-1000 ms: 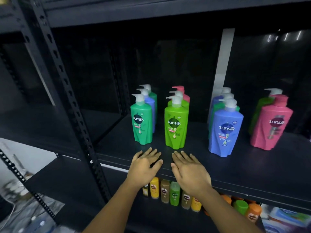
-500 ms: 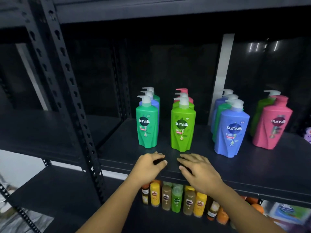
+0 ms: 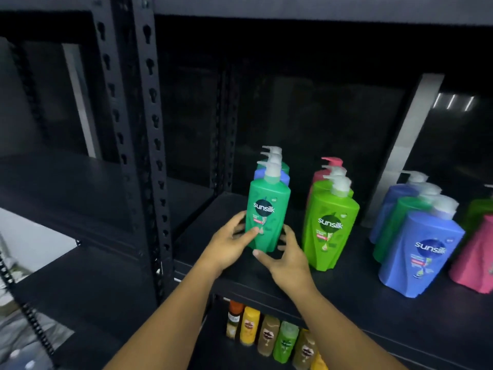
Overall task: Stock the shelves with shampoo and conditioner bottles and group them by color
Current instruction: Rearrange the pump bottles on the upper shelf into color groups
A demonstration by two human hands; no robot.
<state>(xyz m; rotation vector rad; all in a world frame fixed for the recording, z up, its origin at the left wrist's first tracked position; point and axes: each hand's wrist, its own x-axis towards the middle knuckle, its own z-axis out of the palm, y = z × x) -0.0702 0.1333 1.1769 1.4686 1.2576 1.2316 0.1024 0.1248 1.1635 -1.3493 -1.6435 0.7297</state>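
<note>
A dark green pump bottle (image 3: 269, 206) stands at the front of the leftmost row on the black shelf (image 3: 360, 289). My left hand (image 3: 229, 244) holds its left side, with the thumb across the label. My right hand (image 3: 288, 260) curls round its lower right side, thumb in front of the base. Behind it stand a blue bottle (image 3: 285, 178) and another green one. To the right a lime green bottle (image 3: 329, 222) heads a row that ends in a pink bottle (image 3: 318, 176). Further right a blue bottle (image 3: 421, 249) fronts a third row.
A pink bottle (image 3: 477, 260) and a green one behind it stand at the right edge. A perforated black upright (image 3: 157, 156) rises just left of my hands. Several small bottles (image 3: 269, 337) line the shelf below. The shelf bay to the left holds nothing I can see.
Both hands have left the shelf's front edge and moved forward and left onto the dark green bottle. My view has shifted left and closer.
</note>
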